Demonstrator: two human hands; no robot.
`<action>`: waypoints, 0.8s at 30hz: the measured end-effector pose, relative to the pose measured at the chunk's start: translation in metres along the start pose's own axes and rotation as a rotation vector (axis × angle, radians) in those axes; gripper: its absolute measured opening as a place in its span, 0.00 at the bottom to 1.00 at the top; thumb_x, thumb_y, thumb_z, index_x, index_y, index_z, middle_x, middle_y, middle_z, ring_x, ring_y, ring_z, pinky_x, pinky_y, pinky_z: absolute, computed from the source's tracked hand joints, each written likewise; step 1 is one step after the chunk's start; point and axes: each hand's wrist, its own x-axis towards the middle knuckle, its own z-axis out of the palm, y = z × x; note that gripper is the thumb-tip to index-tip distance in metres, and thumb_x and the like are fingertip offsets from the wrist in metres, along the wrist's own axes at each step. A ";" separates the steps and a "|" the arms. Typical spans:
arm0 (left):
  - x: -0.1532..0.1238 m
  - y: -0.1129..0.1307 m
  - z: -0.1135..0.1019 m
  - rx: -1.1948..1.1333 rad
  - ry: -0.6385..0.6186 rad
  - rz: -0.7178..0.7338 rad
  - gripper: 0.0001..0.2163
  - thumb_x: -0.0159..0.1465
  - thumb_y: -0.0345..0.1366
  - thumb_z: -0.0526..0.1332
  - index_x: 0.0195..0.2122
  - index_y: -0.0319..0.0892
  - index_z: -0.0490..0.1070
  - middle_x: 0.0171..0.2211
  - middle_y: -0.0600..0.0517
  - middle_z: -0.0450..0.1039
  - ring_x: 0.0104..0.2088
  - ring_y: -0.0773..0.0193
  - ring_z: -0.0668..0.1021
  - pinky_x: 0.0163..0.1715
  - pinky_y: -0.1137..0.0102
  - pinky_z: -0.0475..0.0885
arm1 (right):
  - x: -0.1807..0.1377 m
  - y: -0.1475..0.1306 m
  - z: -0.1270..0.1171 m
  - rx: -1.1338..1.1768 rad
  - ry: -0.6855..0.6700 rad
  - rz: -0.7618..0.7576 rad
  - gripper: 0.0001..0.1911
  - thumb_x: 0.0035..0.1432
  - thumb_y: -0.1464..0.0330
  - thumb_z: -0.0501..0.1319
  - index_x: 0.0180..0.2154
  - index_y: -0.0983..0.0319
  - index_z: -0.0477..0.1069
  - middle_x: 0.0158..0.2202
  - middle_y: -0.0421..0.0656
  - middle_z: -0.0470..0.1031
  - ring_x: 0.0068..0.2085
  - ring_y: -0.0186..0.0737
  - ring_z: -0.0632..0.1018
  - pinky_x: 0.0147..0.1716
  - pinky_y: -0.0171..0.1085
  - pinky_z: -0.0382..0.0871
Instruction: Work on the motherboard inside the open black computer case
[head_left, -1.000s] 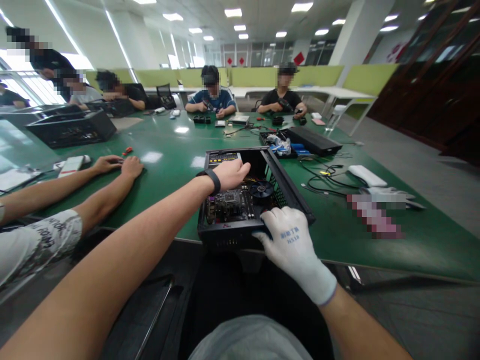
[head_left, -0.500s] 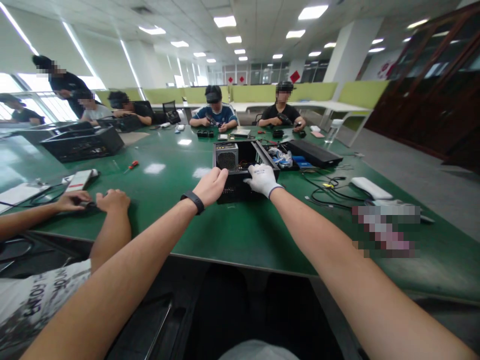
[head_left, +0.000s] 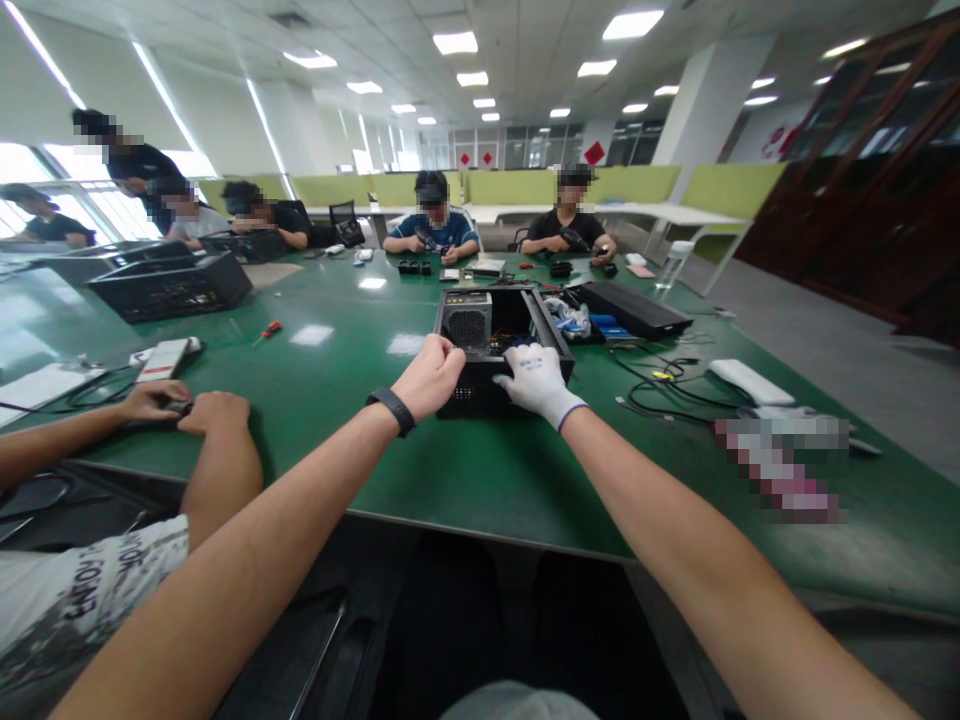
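A broad green table [head_left: 480,480] fills the middle of the room, its glossy top throwing back the ceiling lights [head_left: 456,43]. Yellow-green partitions [head_left: 510,187] run along the far side, with 3 red diamonds [head_left: 594,153] beyond them, and dark reddish-brown cabinets [head_left: 862,170] stand at the right. Across the far edge sit 2 people, 1 in blue [head_left: 454,238] and 1 in black [head_left: 562,225], both busy with things in their hands. Towards the far left a bulky dark case [head_left: 172,290] sits on the table; nearer lies a screwdriver [head_left: 270,330] with a red-orange handle. At the near left a neighbour's hands [head_left: 216,412] are close together over something dark, too covered to make out.

Straight in front of the wearer, in from the near edge, is an open black computer case [head_left: 472,396], a grey power supply [head_left: 469,327] showing in its left side. Just to its right are some blue items [head_left: 611,327]; further right come black cables [head_left: 652,372] and a white box [head_left: 750,382].

The left hand [head_left: 429,378], bare, with a black wristband [head_left: 391,410], is curled at the case's near left corner, fingertips drawn together; I can't tell whether they pinch the rim. The right hand [head_left: 538,382], in a white glove, grips the near wall, fingers bent over the top and thumb against the outer side.
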 end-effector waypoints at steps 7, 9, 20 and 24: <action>0.010 0.024 0.010 0.349 -0.136 0.104 0.15 0.67 0.39 0.52 0.52 0.39 0.66 0.47 0.41 0.73 0.49 0.55 0.75 0.50 0.62 0.69 | -0.100 -0.010 -0.026 0.054 0.049 -0.041 0.20 0.62 0.54 0.55 0.47 0.62 0.69 0.43 0.51 0.72 0.45 0.49 0.68 0.42 0.44 0.53; 0.012 0.030 0.019 0.440 -0.237 0.123 0.18 0.65 0.39 0.55 0.54 0.38 0.66 0.48 0.40 0.75 0.49 0.55 0.76 0.49 0.63 0.70 | -0.128 -0.014 -0.035 0.066 0.054 -0.050 0.19 0.62 0.55 0.57 0.46 0.61 0.69 0.42 0.49 0.72 0.43 0.48 0.68 0.41 0.43 0.51; 0.004 0.036 0.079 0.843 -0.712 0.160 0.16 0.50 0.35 0.68 0.40 0.37 0.80 0.41 0.39 0.80 0.42 0.52 0.81 0.41 0.68 0.76 | -0.234 -0.028 -0.064 0.217 0.069 -0.079 0.14 0.55 0.59 0.64 0.41 0.59 0.71 0.35 0.44 0.71 0.37 0.46 0.66 0.38 0.43 0.49; -0.002 0.032 0.087 0.865 -0.804 0.120 0.20 0.48 0.36 0.71 0.43 0.37 0.80 0.42 0.38 0.80 0.42 0.51 0.81 0.41 0.68 0.76 | -0.246 -0.030 -0.067 0.227 0.068 -0.069 0.13 0.53 0.60 0.66 0.39 0.59 0.71 0.33 0.44 0.71 0.36 0.45 0.66 0.37 0.43 0.49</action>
